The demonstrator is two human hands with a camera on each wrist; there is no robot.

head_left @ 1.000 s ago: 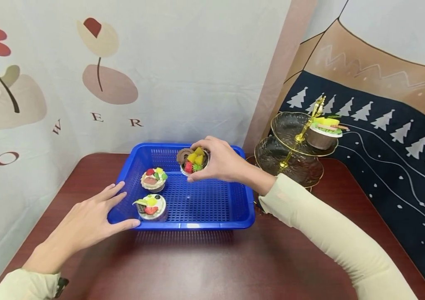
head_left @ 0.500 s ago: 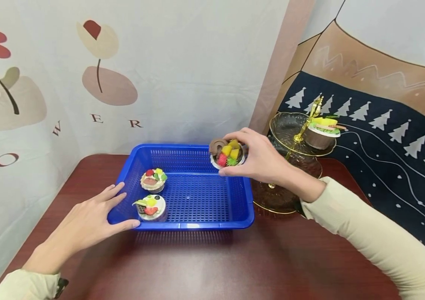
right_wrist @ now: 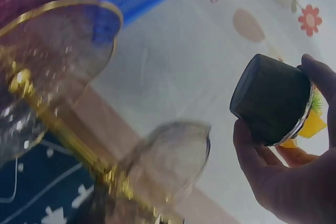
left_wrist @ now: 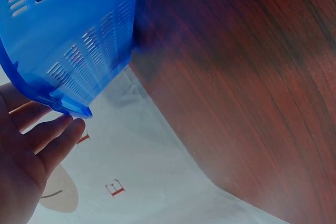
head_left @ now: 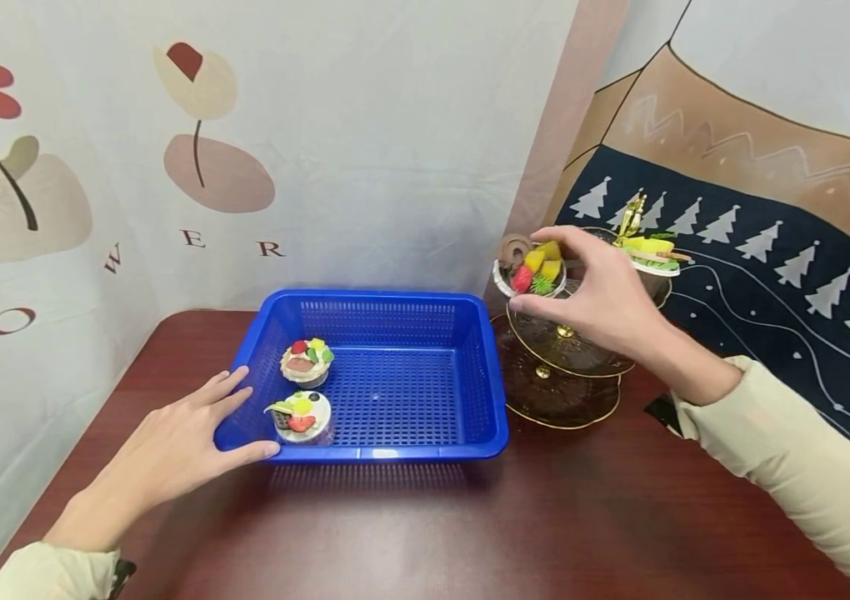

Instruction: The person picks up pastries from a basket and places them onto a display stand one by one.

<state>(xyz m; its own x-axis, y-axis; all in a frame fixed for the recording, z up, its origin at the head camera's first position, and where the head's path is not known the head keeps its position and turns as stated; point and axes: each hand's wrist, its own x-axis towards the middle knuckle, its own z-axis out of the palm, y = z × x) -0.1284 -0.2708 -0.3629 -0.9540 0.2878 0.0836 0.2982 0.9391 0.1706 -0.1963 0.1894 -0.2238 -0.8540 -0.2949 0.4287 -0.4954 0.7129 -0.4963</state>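
Note:
My right hand [head_left: 605, 292] holds a chocolate cupcake [head_left: 521, 265] topped with fruit by its rim, up in front of a tiered glass stand [head_left: 582, 400] with gold edges. From the right wrist camera the dark cup [right_wrist: 273, 98] of this cupcake shows between thumb and fingers, apart from the stand. With fingers spread, my left hand [head_left: 170, 442] rests at the left front corner of a blue plastic basket [head_left: 496, 417]; in the left wrist view its fingertips touch the basket's rim [left_wrist: 47, 100]. Two cream cupcakes, one farther back [head_left: 307, 363] and one nearer [head_left: 305, 417], sit at the basket's left side.
Another cupcake [head_left: 650, 254] with yellow and green topping stands on the stand's top tier, partly behind my right hand. A dark red wooden table [head_left: 410, 533] bears the basket and the stand. Printed cloths [head_left: 395, 167] hang behind and to the right.
My right hand has lifted the chocolate cupcake out of the basket and carried it up and right to the stand. My left hand stays at the basket's corner.

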